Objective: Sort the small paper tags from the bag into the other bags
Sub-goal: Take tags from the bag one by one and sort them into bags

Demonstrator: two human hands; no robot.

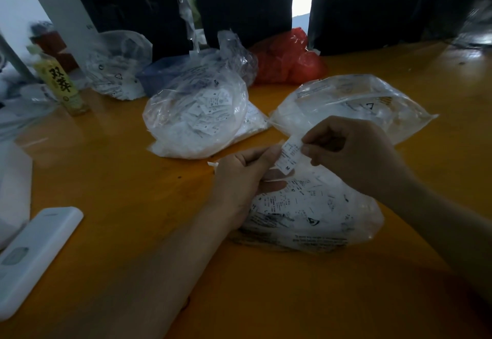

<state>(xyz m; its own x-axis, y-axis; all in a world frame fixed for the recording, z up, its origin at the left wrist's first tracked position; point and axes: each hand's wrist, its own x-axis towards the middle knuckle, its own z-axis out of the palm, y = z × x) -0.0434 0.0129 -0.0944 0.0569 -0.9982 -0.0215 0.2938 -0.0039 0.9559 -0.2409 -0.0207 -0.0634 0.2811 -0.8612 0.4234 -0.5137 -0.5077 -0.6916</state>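
Note:
A clear plastic bag [314,210] full of small white paper tags lies on the orange table right under my hands. Above it, a white tag [288,154] printed with an "M" is pinched at its top by my right hand [354,152]. My left hand [242,176] grips several more tags, with one white corner sticking out at its back. Two other clear bags lie beyond: one [197,117] at the centre heaped with tags, one [354,104] to the right marked with a "7".
A white remote-like device [34,256] lies at the near left. A yellow bottle [62,83] stands at the back left beside another clear bag [117,67]. A blue tub [159,72] and a red bag [287,59] sit at the back. Dark cloth hangs behind.

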